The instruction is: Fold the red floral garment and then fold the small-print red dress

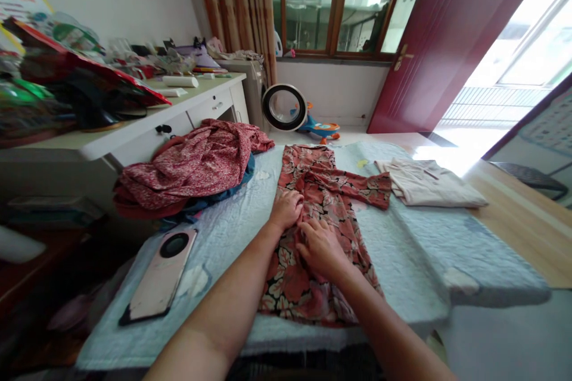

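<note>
A red floral shirt (353, 247) lies partly folded on the light blue padded cover (406, 262) in front of me. One of its sleeves (370, 187) stretches out to the right. My left hand (286, 208) is closed with curled fingers on the cloth near the shirt's middle. Just below and to the right, my right hand (322, 245) has bent fingers and thumb gathered on a ridge of the same cloth. The fingertips of both hands are partly hidden in the fabric. To the right lies a folded cream garment (433, 181).
A heap of red patterned clothes (192, 166) lies at the left, beside a white desk (165, 125) crowded with objects. A pink phone (158, 283) rests near the cover's left front edge. Farther back are a washing machine's round door (285, 107), a toy (319, 127) and an open red door (429, 41).
</note>
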`<control>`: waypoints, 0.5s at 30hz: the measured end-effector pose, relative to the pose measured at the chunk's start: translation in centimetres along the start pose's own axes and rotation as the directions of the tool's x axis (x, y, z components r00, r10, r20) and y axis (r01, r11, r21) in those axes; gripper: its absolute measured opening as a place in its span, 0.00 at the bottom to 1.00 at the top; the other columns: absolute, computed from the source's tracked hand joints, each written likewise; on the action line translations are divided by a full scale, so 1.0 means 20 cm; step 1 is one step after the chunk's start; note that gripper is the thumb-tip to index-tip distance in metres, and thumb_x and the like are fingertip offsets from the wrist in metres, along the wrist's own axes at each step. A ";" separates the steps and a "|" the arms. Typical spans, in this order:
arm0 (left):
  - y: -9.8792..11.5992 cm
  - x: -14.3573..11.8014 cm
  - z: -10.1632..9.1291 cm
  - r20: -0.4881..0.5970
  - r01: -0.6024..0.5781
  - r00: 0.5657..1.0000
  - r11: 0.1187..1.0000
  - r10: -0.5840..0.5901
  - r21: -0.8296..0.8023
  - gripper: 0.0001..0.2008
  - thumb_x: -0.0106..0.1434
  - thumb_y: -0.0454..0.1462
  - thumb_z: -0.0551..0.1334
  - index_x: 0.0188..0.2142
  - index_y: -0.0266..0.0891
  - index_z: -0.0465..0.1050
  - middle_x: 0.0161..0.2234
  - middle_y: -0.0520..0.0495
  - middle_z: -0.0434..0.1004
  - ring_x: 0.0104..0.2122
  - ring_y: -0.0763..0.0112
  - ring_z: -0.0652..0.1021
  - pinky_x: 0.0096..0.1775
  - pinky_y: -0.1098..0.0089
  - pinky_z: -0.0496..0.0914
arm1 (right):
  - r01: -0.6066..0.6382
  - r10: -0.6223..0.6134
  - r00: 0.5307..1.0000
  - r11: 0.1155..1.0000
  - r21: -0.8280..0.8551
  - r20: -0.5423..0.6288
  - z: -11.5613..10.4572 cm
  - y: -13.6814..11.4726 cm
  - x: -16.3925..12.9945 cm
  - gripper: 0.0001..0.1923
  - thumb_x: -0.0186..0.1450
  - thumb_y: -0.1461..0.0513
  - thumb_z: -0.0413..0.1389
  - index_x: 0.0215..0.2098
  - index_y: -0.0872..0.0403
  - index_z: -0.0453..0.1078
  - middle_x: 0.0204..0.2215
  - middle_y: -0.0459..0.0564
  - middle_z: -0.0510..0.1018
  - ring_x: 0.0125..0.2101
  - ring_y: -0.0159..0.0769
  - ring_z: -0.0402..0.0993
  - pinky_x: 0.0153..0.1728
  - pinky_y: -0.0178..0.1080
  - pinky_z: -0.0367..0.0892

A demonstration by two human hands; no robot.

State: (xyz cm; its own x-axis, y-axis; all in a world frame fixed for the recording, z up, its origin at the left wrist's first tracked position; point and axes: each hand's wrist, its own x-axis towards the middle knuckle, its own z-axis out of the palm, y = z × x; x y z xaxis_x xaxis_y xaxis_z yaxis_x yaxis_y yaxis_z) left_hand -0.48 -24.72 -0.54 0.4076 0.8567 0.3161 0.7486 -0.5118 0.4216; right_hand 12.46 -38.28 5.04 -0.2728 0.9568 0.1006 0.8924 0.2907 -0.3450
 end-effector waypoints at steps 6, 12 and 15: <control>0.06 -0.03 -0.01 0.016 -0.022 1.000 0.984 0.020 0.179 0.16 0.67 0.36 0.56 0.52 0.40 0.73 0.54 0.43 0.72 0.54 0.56 0.70 0.56 0.57 0.63 | 0.165 -0.183 0.983 0.927 0.337 0.023 -0.10 0.05 -0.25 0.09 0.64 0.64 0.55 0.43 0.50 0.72 0.40 0.48 0.76 0.42 0.37 0.70 0.47 0.38 0.63; 0.20 -0.03 -0.09 0.069 -0.047 0.997 0.966 0.031 0.255 0.14 0.66 0.32 0.53 0.47 0.40 0.75 0.49 0.40 0.72 0.50 0.58 0.72 0.53 0.59 0.66 | -0.298 0.306 0.928 0.952 0.069 -0.215 -0.15 0.33 -0.22 0.13 0.65 0.64 0.52 0.46 0.55 0.73 0.42 0.56 0.77 0.45 0.42 0.71 0.48 0.40 0.62; 0.31 -0.10 -0.15 0.158 -0.050 0.987 0.966 0.010 0.255 0.12 0.67 0.34 0.53 0.43 0.38 0.76 0.45 0.40 0.74 0.46 0.59 0.74 0.51 0.60 0.67 | -0.439 0.425 0.896 0.892 -0.111 -0.129 -0.14 0.40 -0.20 0.14 0.65 0.61 0.52 0.44 0.58 0.74 0.40 0.60 0.78 0.43 0.45 0.72 0.45 0.41 0.61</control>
State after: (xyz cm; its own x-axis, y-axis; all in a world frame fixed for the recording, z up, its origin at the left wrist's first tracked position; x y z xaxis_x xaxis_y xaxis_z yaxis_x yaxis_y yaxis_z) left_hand 1.86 -29.74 3.94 0.4924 0.8511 0.1820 0.8357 -0.5207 0.1744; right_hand 21.72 -39.67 4.44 0.1813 0.9813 0.0643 0.9553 -0.1602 -0.2486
